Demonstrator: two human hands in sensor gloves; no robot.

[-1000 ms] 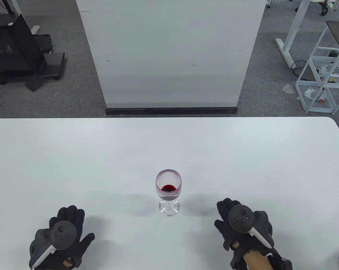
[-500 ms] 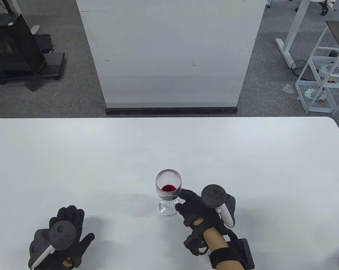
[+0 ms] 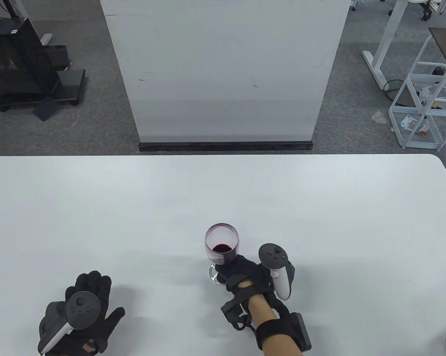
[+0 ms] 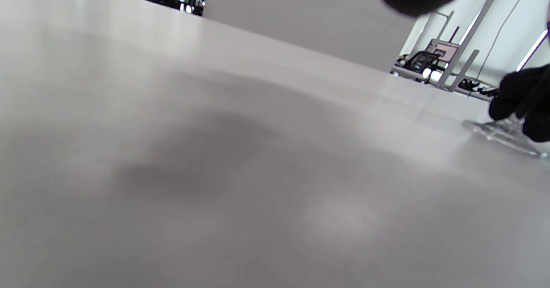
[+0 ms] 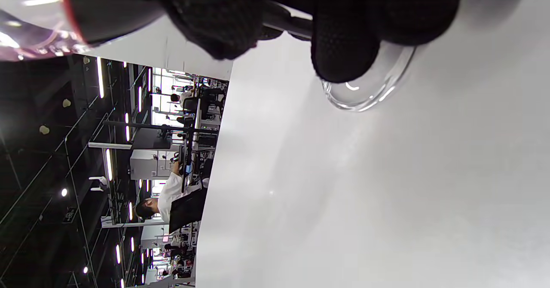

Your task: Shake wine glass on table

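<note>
**Right hand closes on the glass stem**

Since half a second ago the right hand has slid left from beside the glass and now wraps its stem; the red wine looks darker and off-centre in the bowl. The left hand has not moved, lying flat and spread on the table, gripping nothing.

The table is a smooth matte white slab with a rounded far corner. Beyond it lie grey carpet, a white panel, a black stand and a white frame cart.

The glass is clear, with a round bowl, thin stem and disc foot. It stands near the table's front edge, centre, its foot on the surface under the gloved fingers.
</note>
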